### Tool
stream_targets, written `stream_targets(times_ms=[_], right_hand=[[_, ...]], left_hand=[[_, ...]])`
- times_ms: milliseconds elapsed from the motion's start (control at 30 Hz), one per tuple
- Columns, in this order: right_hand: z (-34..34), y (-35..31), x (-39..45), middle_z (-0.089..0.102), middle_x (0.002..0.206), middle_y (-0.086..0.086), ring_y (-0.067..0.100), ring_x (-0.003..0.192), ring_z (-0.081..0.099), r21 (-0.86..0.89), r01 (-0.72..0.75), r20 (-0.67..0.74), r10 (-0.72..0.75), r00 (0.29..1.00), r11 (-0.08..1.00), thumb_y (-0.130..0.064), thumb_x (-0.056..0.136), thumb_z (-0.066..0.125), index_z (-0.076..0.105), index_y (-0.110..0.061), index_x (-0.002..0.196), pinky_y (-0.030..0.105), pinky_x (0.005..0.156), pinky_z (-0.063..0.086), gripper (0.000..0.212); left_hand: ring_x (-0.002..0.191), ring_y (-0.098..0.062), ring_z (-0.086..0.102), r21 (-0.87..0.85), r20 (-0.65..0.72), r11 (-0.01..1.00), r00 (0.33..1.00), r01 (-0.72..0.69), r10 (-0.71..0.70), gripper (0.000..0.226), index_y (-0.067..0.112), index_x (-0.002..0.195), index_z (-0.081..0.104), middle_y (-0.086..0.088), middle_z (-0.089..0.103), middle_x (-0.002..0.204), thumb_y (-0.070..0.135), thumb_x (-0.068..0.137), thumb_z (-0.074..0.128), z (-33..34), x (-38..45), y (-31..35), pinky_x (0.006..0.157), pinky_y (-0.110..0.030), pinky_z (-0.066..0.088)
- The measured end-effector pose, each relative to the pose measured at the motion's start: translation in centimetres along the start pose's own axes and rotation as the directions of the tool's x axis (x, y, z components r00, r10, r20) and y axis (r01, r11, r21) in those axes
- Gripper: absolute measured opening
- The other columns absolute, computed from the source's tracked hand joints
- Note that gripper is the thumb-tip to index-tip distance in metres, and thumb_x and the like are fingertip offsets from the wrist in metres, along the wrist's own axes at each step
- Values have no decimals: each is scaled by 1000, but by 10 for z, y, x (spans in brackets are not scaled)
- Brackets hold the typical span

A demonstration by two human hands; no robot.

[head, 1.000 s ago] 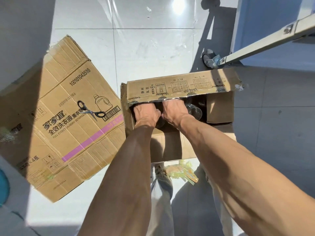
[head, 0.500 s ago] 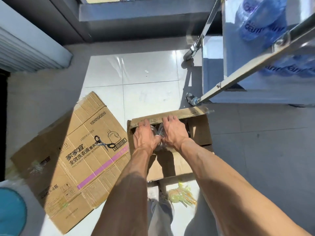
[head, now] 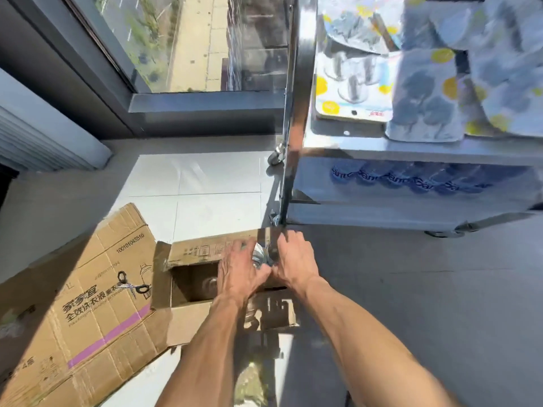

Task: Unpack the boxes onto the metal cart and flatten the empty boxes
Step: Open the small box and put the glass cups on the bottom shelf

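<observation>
Your left hand (head: 239, 268) and right hand (head: 293, 259) clamp together on clear glassware (head: 260, 257), mid-frame, above the open box (head: 191, 254) | flattened box (head: 82, 304) with scissors (head: 130, 284) lies lower left | cart (head: 382, 148) upper right, holding packaged goods.

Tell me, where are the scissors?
In the head view, the scissors lie on the flattened cardboard box at the left, just left of the open box.

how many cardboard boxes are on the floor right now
2. A flattened box lies on the floor at left with scissors on it; an open box sits beside it, under both hands. Others may be out of view.
</observation>
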State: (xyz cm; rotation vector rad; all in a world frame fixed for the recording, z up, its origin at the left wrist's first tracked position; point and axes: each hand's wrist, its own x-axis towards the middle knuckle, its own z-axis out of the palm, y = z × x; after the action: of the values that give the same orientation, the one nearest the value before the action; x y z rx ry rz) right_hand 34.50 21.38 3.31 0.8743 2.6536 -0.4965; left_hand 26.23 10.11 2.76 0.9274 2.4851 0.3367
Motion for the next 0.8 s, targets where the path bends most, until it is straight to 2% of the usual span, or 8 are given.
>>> stream_targets(times_ms=[167, 233, 300, 367, 467, 600, 700, 800], right_hand=[[-9, 89, -25, 47, 123, 9, 29, 117, 43, 152, -116, -79, 129, 989, 982, -30, 83, 61, 47, -14, 125, 38, 92, 37, 47], [-7, 121, -23, 44, 130, 9, 29, 123, 41, 221, -154, -119, 183, 976, 963, -28, 84, 64, 43, -13, 132, 38, 98, 37, 55], [1, 150, -18, 39, 134, 8, 27, 126, 36, 152, -142, -136, 163, 977, 978, -37, 84, 64, 36, -13, 141, 37, 99, 39, 67], [11, 173, -8, 38, 135, 8, 26, 127, 33, 124, -136, -138, 153, 979, 983, -45, 84, 64, 32, -12, 145, 36, 100, 39, 75], [29, 200, 16, 37, 138, 8, 26, 128, 33, 146, -137, -191, 164, 968, 980, -42, 84, 64, 31, -12, 145, 35, 102, 38, 76], [55, 225, 55, 45, 134, 10, 30, 124, 41, 165, -137, -312, 183, 932, 977, -30, 78, 66, 41, -8, 140, 39, 99, 42, 71], [68, 238, 87, 48, 138, 16, 36, 129, 44, 208, -82, -444, 169, 880, 975, -20, 69, 72, 49, -5, 137, 43, 102, 45, 74], [83, 256, 121, 61, 126, 20, 38, 120, 56, 279, -4, -612, 181, 770, 960, -15, 63, 78, 61, 0, 124, 44, 103, 45, 65]], left_hand=[[105, -24, 56, -28, -18, 997, 998, -66, 65, 63, 20, 134, 48, -6, 53, 114, 43, 77, 62, 40, 2, 86, 87, -33, 47], [100, -27, 57, -35, -33, 997, 997, -72, 71, 51, 17, 117, 55, -7, 53, 104, 44, 75, 63, 59, 13, 113, 83, -35, 47], [95, -32, 60, -22, -55, 999, 998, -35, 34, 42, 14, 104, 59, -12, 57, 95, 44, 75, 64, 83, 26, 131, 79, -35, 46], [103, -35, 61, -80, -71, 996, 997, -36, 30, 53, 13, 116, 61, -17, 62, 108, 44, 74, 66, 107, 40, 137, 83, -36, 48], [128, -28, 48, -150, -81, 983, 992, -103, 92, 77, 13, 142, 46, -10, 47, 142, 38, 74, 73, 145, 74, 139, 103, -33, 38], [123, -32, 50, -77, -142, 983, 977, -169, 157, 78, 10, 144, 41, -11, 46, 139, 30, 76, 74, 178, 121, 141, 96, -39, 45], [121, -34, 47, -103, -280, 965, 938, -241, 204, 74, 12, 141, 41, -13, 45, 141, 23, 75, 71, 191, 155, 140, 93, -45, 46], [120, -38, 51, -143, -426, 945, 880, -296, 211, 61, 8, 131, 52, -17, 56, 133, 21, 75, 71, 202, 187, 142, 94, -45, 47]])
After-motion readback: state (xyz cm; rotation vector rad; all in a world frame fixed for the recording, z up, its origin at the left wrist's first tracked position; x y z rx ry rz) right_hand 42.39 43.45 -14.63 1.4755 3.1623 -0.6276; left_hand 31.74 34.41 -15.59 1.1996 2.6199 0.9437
